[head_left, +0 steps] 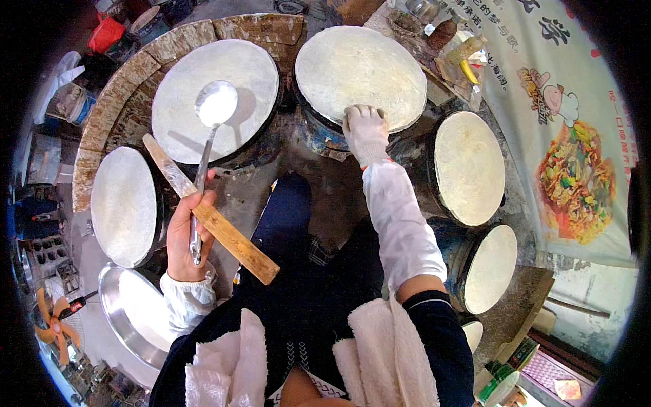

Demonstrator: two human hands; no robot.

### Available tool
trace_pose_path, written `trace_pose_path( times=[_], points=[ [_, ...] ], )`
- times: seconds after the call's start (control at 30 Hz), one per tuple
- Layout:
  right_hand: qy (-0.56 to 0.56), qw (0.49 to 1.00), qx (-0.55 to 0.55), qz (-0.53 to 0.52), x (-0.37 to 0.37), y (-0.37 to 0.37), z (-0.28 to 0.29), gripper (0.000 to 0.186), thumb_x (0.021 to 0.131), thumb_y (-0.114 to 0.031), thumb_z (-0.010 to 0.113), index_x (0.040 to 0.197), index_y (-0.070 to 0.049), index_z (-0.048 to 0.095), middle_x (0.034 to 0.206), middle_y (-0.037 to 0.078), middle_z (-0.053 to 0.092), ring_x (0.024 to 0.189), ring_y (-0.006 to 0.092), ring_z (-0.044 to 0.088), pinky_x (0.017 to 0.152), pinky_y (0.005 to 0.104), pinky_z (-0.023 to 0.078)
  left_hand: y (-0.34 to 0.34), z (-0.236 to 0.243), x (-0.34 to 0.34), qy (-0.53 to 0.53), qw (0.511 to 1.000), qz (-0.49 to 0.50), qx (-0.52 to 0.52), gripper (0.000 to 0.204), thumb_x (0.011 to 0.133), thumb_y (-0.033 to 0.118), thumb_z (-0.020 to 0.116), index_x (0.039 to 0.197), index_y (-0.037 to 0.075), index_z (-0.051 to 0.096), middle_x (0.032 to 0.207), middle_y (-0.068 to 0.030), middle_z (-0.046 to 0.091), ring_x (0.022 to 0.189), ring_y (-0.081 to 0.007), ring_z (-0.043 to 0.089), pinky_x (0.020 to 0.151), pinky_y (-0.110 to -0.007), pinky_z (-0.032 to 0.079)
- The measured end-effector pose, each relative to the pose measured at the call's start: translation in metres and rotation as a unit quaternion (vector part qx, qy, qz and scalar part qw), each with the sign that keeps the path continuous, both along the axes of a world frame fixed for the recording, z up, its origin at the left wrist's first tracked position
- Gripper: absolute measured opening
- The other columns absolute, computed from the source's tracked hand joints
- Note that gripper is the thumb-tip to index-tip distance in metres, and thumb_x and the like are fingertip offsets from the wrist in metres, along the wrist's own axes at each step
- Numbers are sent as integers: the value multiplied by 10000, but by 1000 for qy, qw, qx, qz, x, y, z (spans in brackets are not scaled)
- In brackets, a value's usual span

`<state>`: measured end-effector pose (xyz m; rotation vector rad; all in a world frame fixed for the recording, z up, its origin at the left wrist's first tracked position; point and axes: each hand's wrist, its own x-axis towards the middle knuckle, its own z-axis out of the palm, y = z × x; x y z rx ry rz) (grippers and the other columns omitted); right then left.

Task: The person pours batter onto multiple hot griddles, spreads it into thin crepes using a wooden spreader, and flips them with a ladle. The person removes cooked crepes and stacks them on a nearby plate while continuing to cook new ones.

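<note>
My bare left hand (191, 234) is closed around a metal ladle (203, 166) and a flat wooden scraper (227, 234), which cross in its fingers. The ladle's shiny bowl is above a round griddle (254, 74) covered by a thin pale sheet of batter. My right hand (366, 132), in a white glove, is at the near edge of another round pale sheet (359, 74) on the griddle at the back centre. Its fingers are curled down against that edge; whatever they pinch is hidden beneath them.
More round griddles with pale sheets curve around me, one at left (123, 207) and others at right (469, 169). A wide metal basin (132, 305) is beside my left forearm. Bottles (442, 34) crowd a ledge at back right, near a printed banner (576, 136).
</note>
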<state>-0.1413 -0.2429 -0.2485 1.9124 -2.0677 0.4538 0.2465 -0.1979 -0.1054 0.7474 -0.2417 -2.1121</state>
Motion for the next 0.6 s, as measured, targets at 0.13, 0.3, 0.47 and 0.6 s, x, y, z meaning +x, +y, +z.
trace_pose_path(
  times=[0.13, 0.3, 0.47, 0.6],
  points=[
    [-77, 992, -68, -67, -2, 23, -10, 420, 843, -354, 709, 1196, -135, 645, 1194, 90, 667, 1135, 284, 608, 1011, 464, 419, 3, 4, 4, -4, 1000, 16, 11, 502, 1013, 96, 450, 1485, -32, 336, 837, -68, 605, 475, -81, 508, 375, -214, 483],
    [-238, 941, -123, -204, -54, 48, -22, 484, 845, -319, 717, 1263, -93, 623, 1161, 150, 668, 1105, 332, 618, 977, 452, 458, 1, 3, 3, -25, 999, 21, 17, 504, 1014, 101, 451, 1487, -29, 336, 840, -64, 609, 461, -83, 509, 381, -214, 488],
    [-419, 854, -208, -228, -112, 42, -29, 432, 868, -190, 725, 1241, 5, 630, 1153, 160, 697, 1045, 287, 671, 940, 362, 506, -4, 0, 5, -40, 999, 17, 0, 505, 1016, 101, 447, 1496, -10, 336, 813, -46, 573, 472, -76, 504, 375, -213, 467],
    [-404, 858, -151, -280, -169, 17, -16, 445, 847, -253, 702, 1182, 39, 673, 1103, 222, 716, 1069, 301, 686, 935, 365, 505, -11, 2, -5, -38, 999, 21, 20, 498, 1009, 90, 459, 1483, -16, 351, 821, -49, 574, 469, -79, 504, 376, -207, 461]
  ],
)
